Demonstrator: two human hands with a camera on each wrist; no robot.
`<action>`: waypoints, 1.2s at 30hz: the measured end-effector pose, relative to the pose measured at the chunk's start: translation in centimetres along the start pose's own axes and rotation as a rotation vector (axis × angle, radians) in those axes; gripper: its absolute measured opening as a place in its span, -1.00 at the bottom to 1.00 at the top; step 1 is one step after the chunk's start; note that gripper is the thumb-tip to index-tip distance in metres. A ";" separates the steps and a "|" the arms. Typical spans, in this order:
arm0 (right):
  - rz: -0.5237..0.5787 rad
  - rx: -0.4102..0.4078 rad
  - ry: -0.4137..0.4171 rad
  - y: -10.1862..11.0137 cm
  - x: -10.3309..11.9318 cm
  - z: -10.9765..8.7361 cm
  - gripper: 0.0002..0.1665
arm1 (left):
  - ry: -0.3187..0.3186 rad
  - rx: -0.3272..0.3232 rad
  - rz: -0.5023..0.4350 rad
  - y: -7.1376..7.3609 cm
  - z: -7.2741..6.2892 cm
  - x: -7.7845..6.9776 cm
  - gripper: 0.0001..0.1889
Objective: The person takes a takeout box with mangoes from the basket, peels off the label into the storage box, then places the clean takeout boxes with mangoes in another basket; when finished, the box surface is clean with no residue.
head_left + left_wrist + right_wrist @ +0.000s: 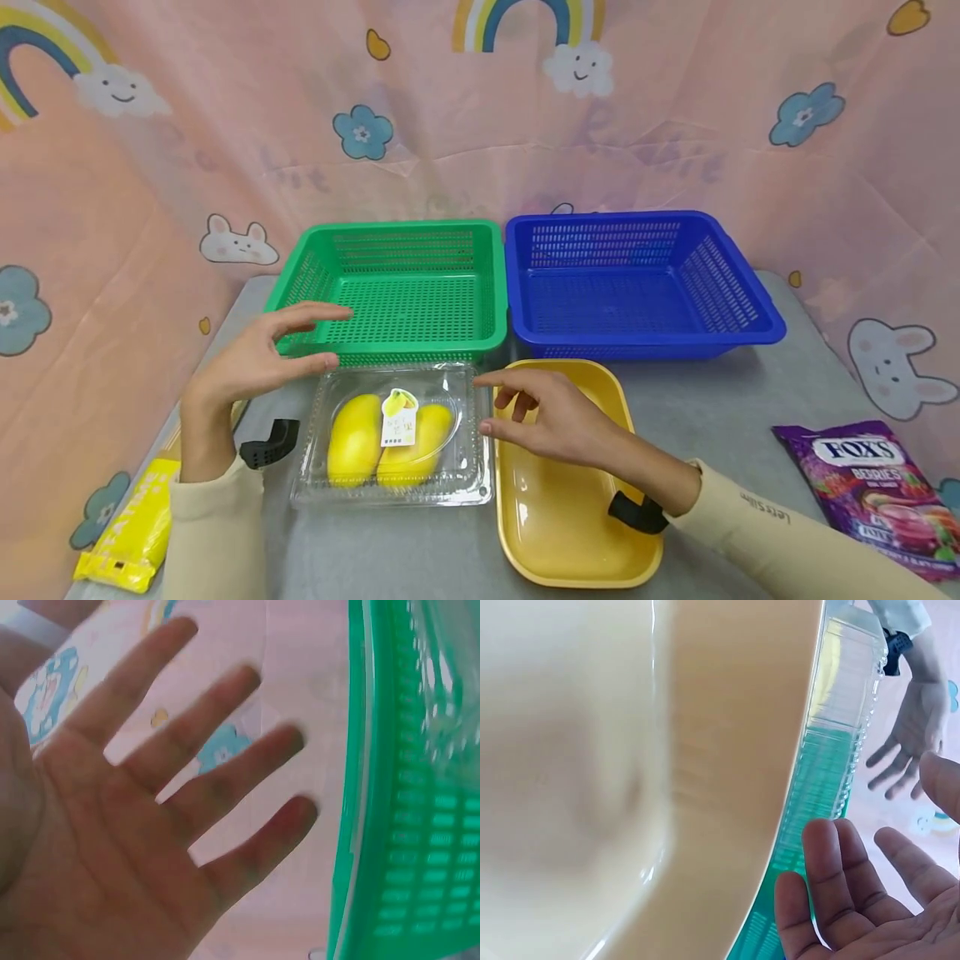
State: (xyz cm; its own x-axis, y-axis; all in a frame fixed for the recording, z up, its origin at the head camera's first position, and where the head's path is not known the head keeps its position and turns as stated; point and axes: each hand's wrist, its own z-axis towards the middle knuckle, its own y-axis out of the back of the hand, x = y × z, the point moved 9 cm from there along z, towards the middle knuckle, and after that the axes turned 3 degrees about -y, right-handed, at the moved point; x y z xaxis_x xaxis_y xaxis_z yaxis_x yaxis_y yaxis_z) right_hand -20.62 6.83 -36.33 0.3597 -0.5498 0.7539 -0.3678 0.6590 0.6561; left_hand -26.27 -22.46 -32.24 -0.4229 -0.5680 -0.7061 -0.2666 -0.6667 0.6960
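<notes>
A clear plastic box [315, 450] with two yellow mangoes [355, 437] and a white label [399, 425] inside lies on the grey table. To its upper left, my left hand [258, 354] hovers near the green basket, fingers spread and holding nothing; the left wrist view shows its open palm [112, 840]. At the box's right side is my right hand [551, 412], over the yellow tray [577, 533], with thumb and index finger extended and other fingers loosely bent. Nothing is in its grasp. Whether the fingertips touch the box, I cannot tell.
A green basket [390, 350] and a blue basket [645, 340] stand side by side at the back. On the left lies a yellow packet [131, 525], on the right a purple Fox's candy bag [862, 492]. A patterned pink cloth [465, 108] hangs behind.
</notes>
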 end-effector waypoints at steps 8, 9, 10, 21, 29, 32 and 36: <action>0.011 -0.020 0.020 0.1 0.2 0.3 -0.44 | -0.026 0.254 -0.029 -3.5 -0.2 -0.4 -0.45; 0.014 -0.024 0.028 0.2 0.2 0.3 -0.45 | -0.018 0.276 -0.027 -3.8 -0.3 -0.3 -0.44; 0.020 -0.029 0.036 0.2 0.2 0.4 -0.47 | -0.014 0.297 -0.020 -4.1 -0.4 -0.3 -0.43; 0.080 -0.055 0.133 -0.6 1.1 2.0 -0.53 | -0.038 0.451 0.002 -6.0 -0.4 0.3 -0.35; 0.016 -0.070 0.206 -1.4 2.4 3.4 -0.55 | -0.051 0.474 -0.002 -6.5 -0.2 1.0 -0.34; -0.004 -0.087 0.229 -1.5 2.9 3.9 -0.56 | -0.038 0.467 0.018 -6.5 0.0 1.3 -0.36; -0.032 -0.088 0.263 -2.0 3.4 4.6 -0.57 | -0.024 0.461 0.017 -6.5 0.0 1.4 -0.35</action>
State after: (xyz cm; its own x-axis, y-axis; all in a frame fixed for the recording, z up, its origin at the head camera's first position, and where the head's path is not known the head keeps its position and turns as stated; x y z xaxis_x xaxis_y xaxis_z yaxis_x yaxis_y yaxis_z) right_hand -22.61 1.25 -34.94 0.5843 -0.4266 0.6903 -0.2813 0.6915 0.6654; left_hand -25.16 -18.89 -37.80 -0.4490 -0.5620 -0.6946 -0.6143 -0.3703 0.6967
